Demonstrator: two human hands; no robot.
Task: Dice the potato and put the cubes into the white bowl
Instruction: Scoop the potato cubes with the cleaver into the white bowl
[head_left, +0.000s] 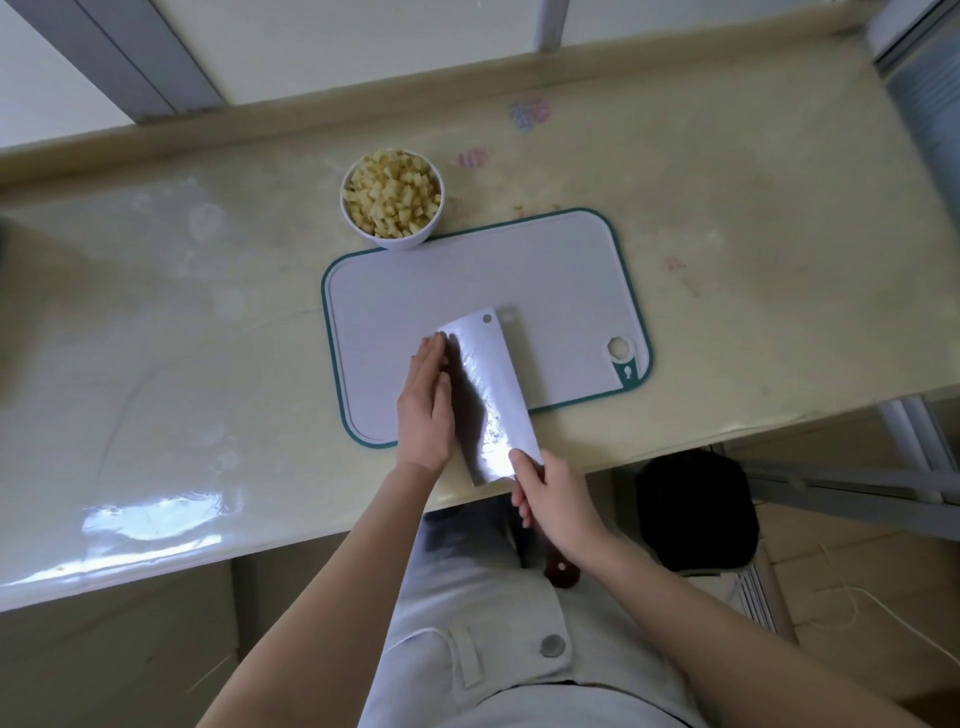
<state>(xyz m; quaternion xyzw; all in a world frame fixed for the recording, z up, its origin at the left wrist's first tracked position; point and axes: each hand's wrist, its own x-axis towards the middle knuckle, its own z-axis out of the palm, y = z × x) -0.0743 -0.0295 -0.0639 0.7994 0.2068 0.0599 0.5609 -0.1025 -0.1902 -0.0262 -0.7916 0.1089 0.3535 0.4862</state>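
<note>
The white bowl (392, 199) stands just beyond the cutting board's far left corner, heaped with pale yellow potato cubes (393, 191). The white cutting board (545, 291) with a teal rim lies in front of it, with no potato showing on it. A broad cleaver (488, 395) is held flat and tilted over the board's near half. My right hand (556, 499) grips its dark handle at the table's front edge. My left hand (426, 405) has straight fingers laid along the blade's left edge.
The pale yellow table (727, 218) is covered with a glossy film and bears faint coloured marks at the back. A raised ledge runs along the far side. A black stool (696, 509) and grey frame bars stand below the front edge at right.
</note>
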